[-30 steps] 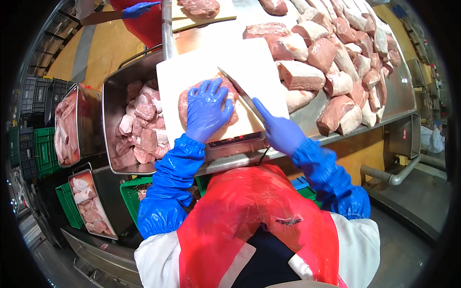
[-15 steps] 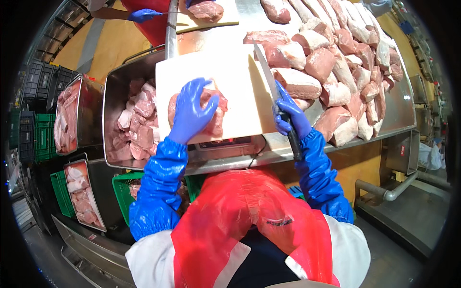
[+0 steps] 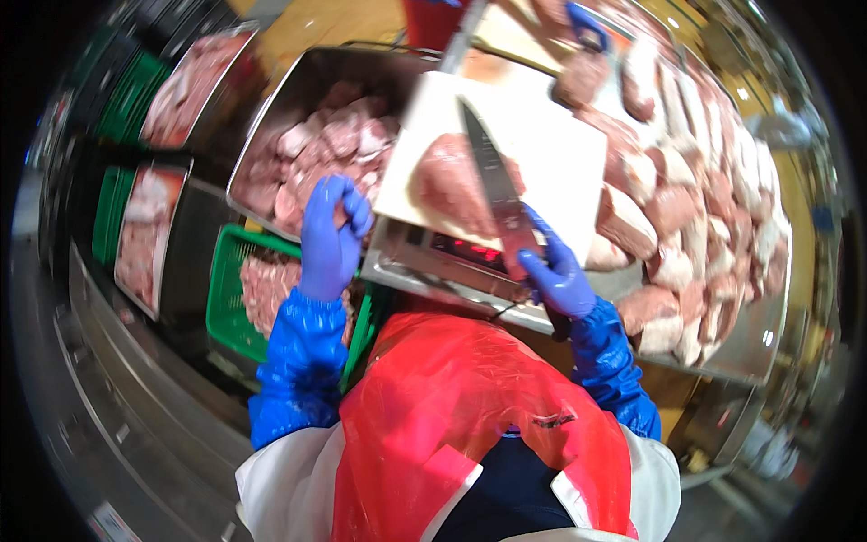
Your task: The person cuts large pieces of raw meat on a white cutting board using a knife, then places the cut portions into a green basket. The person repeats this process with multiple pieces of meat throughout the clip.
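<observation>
My right hand (image 3: 555, 271) grips the dark handle of a long, wide-bladed knife (image 3: 490, 172). The blade points away from me, lying over a raw piece of meat (image 3: 447, 185) on the white cutting board (image 3: 564, 149). Off the board's left side, my left hand (image 3: 330, 239) has its fingers curled together above the edge of a green crate (image 3: 219, 280) of small meat scraps. What sits between those fingers, if anything, is too unclear to name. Both hands wear blue gloves.
Left of the board stands a deep metal bin (image 3: 256, 135) of meat chunks. Many meat cuts (image 3: 673, 208) cover the table's right side. Under the board's near edge is a scale with a red display (image 3: 470, 251). A co-worker's gloved hand (image 3: 589, 27) is at the far side.
My left hand has left the meat and moved left, off the board. The knife has swung from the board's right side over the meat. The whole view has turned leftward.
</observation>
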